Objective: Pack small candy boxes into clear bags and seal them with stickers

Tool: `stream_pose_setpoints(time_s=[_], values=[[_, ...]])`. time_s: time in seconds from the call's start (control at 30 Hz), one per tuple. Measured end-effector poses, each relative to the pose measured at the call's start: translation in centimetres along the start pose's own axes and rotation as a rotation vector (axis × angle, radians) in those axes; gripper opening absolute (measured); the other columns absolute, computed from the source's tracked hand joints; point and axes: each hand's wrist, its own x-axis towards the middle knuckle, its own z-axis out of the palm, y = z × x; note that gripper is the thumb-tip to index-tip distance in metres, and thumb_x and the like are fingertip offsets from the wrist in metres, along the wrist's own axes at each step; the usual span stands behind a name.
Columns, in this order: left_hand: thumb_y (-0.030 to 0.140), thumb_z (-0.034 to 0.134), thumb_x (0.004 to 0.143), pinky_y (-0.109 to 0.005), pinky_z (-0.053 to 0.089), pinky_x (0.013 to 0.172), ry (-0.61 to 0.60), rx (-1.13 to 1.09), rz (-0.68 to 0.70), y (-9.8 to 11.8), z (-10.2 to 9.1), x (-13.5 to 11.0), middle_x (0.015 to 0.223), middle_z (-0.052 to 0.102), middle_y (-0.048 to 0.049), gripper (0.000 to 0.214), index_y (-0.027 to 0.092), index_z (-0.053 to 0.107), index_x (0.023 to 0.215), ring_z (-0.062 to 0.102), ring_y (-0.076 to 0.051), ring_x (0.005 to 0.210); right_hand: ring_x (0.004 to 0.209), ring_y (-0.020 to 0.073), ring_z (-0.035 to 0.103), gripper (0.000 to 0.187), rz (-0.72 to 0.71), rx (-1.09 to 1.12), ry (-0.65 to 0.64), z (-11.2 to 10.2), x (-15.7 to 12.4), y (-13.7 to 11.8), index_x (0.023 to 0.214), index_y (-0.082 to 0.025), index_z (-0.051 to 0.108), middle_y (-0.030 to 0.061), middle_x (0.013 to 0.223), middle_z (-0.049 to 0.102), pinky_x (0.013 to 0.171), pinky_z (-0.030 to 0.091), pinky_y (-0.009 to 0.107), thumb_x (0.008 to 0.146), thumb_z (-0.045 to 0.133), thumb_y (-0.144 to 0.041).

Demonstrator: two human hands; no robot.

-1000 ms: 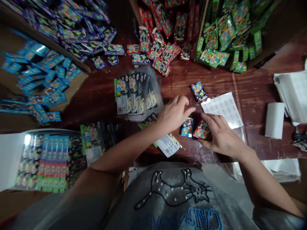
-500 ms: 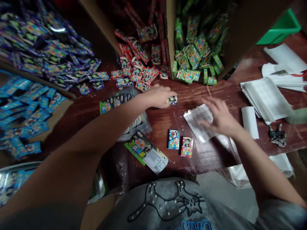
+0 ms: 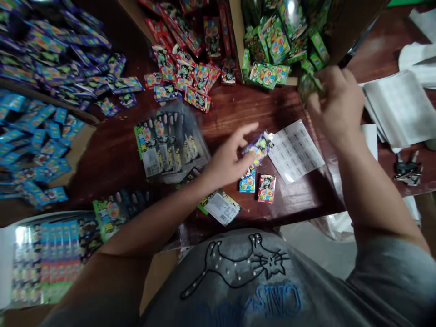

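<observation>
Over the middle of the table, my left hand grips a small purple candy box between thumb and fingers, with the index finger stretched out above it. Just below lie a blue box, partly covered by that hand, and a red box. My right hand, at the front of the green-box carton, is closed on a small green box, blurred by motion. Between the hands lies a sheet of printed stickers. A black-and-green printed card with a white label is partly under my left forearm.
Cartons at the back hold loose purple boxes, red boxes and green boxes. Blue boxes fill one at left. Cards in clear plastic lie left of centre. Paper stacks and keys are at right.
My left hand has brought the purple box toward me, above the blue and red boxes. My right hand has left the sticker sheet, reached up to the green carton and taken a green box.
</observation>
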Motion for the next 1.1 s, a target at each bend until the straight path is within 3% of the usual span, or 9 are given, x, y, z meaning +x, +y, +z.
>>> stream_pose_setpoints(time_s=[0.07, 0.13, 0.33, 0.47, 0.6, 0.73, 0.87, 0.97, 1.1], values=[[0.023, 0.050, 0.104, -0.041, 0.061, 0.095, -0.030, 0.089, 0.046, 0.6, 1.9, -2.4, 0.122, 0.076, -0.0081, 0.060, 0.024, 0.043, 0.164, 0.072, -0.022, 0.100, 0.094, 0.0243, 0.064, 0.034, -0.167, 0.134, -0.014, -2.3, -5.5, 0.3, 0.116, -0.021, 0.078, 0.0127, 0.102, 0.073, 0.081, 0.051, 0.041, 0.108, 0.053, -0.044], [0.025, 0.049, 0.105, -0.048, 0.053, 0.109, -0.025, 0.263, 0.087, 0.4, 3.3, -4.2, 0.125, 0.077, -0.0091, 0.051, 0.023, 0.054, 0.156, 0.070, -0.025, 0.111, 0.071, 0.0182, 0.061, 0.031, -0.247, 0.228, -0.058, -3.8, -11.1, 0.1, 0.114, -0.017, 0.081, 0.0058, 0.082, 0.066, 0.065, 0.047, 0.035, 0.104, 0.063, -0.041], [0.046, 0.059, 0.106, -0.060, 0.036, 0.121, 0.081, 0.716, 0.024, -0.9, 2.3, -7.9, 0.112, 0.079, -0.0137, 0.044, 0.019, 0.070, 0.139, 0.067, -0.033, 0.116, 0.075, 0.0194, 0.071, 0.027, -0.431, 0.118, -0.135, -3.5, -21.2, -1.4, 0.121, -0.016, 0.075, 0.0066, 0.090, 0.075, 0.067, 0.056, 0.032, 0.104, 0.069, -0.036], [0.067, 0.073, 0.093, -0.064, 0.029, 0.126, -0.029, 0.770, 0.010, 0.1, -0.2, -8.5, 0.138, 0.072, -0.0187, 0.069, 0.020, 0.066, 0.144, 0.059, -0.040, 0.136, 0.103, 0.0370, 0.072, 0.077, -0.405, 0.078, -0.306, -2.5, -22.0, -0.7, 0.157, -0.015, 0.055, 0.0207, 0.123, 0.073, 0.083, 0.063, 0.052, 0.099, 0.065, -0.065], [0.055, 0.090, 0.079, -0.059, 0.032, 0.127, -0.255, 0.710, 0.061, 0.6, -0.8, -6.4, 0.165, 0.051, -0.0214, 0.111, 0.019, 0.037, 0.168, 0.043, -0.044, 0.154, 0.126, 0.0503, 0.061, 0.115, -0.318, 0.015, -0.364, -1.6, -22.1, 0.5, 0.175, -0.012, 0.020, 0.0297, 0.148, 0.058, 0.101, 0.055, 0.071, 0.091, 0.067, -0.075], [0.046, 0.089, 0.082, -0.056, 0.042, 0.118, -0.216, 0.712, -0.054, 0.1, 0.4, -4.3, 0.155, 0.056, -0.0220, 0.108, 0.018, 0.032, 0.169, 0.054, -0.043, 0.139, 0.123, 0.0453, 0.063, 0.111, -0.287, 0.073, -0.384, -1.0, -22.4, 1.0, 0.177, -0.015, 0.008, 0.0250, 0.140, 0.063, 0.101, 0.055, 0.067, 0.095, 0.069, -0.056], [0.065, 0.091, 0.077, -0.056, 0.044, 0.114, -0.098, 0.710, -0.124, -0.1, 2.1, -3.7, 0.151, 0.056, -0.0223, 0.111, 0.020, 0.040, 0.165, 0.053, -0.046, 0.135, 0.131, 0.0459, 0.060, 0.111, -0.352, 0.184, -0.372, -1.6, -21.3, 1.7, 0.176, -0.016, -0.004, 0.0255, 0.153, 0.056, 0.108, 0.049, 0.071, 0.095, 0.066, -0.046], [0.066, 0.087, 0.082, -0.056, 0.043, 0.113, -0.134, 0.720, -0.128, -0.1, 2.7, -3.9, 0.149, 0.057, -0.0227, 0.102, 0.018, 0.047, 0.162, 0.052, -0.046, 0.135, 0.136, 0.0441, 0.057, 0.098, -0.414, 0.261, -0.358, -2.3, -19.5, 2.2, 0.174, -0.021, 0.020, 0.0223, 0.152, 0.054, 0.112, 0.048, 0.069, 0.094, 0.070, -0.045], [0.052, 0.086, 0.087, -0.055, 0.043, 0.114, -0.184, 0.695, -0.069, -0.3, 2.1, -4.5, 0.155, 0.054, -0.0197, 0.094, 0.020, 0.044, 0.166, 0.050, -0.042, 0.137, 0.142, 0.0388, 0.054, 0.049, -0.463, 0.470, -0.298, -1.6, -16.9, 2.8, 0.139, -0.031, 0.059, 0.0154, 0.145, 0.053, 0.116, 0.051, 0.064, 0.093, 0.074, -0.040]])
